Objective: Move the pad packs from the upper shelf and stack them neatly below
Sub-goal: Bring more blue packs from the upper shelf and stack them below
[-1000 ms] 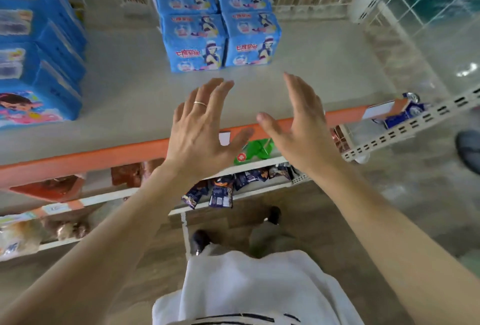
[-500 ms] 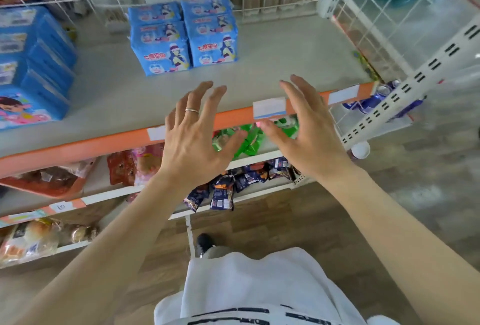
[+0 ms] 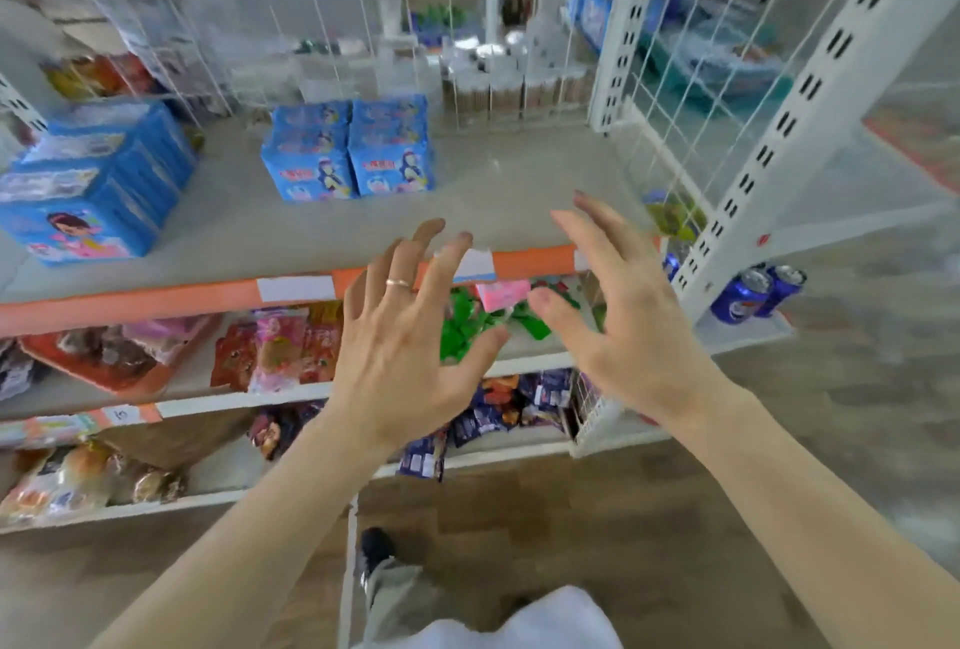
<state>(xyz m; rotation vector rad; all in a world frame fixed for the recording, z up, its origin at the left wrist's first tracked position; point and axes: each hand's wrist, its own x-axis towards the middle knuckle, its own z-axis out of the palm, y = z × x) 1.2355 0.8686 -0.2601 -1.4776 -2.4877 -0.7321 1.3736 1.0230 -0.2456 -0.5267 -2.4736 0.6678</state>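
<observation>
Two side-by-side stacks of small blue pad packs stand on the grey shelf toward its back. A taller pile of larger blue pad packs fills the shelf's left end. My left hand, with a ring on it, and my right hand hover in front of the shelf's orange front edge, both empty with fingers spread. The hands are well short of the packs and touch nothing.
White wire mesh backs the shelf and a slotted white upright stands at the right. Below are shelves with snack bags, green packets and bread. Blue cans sit at the far right.
The view has tilted upward, so the shelf and packs sit lower in frame. Both hands stay spread and empty, now in front of the orange edge rather than over the shelf.
</observation>
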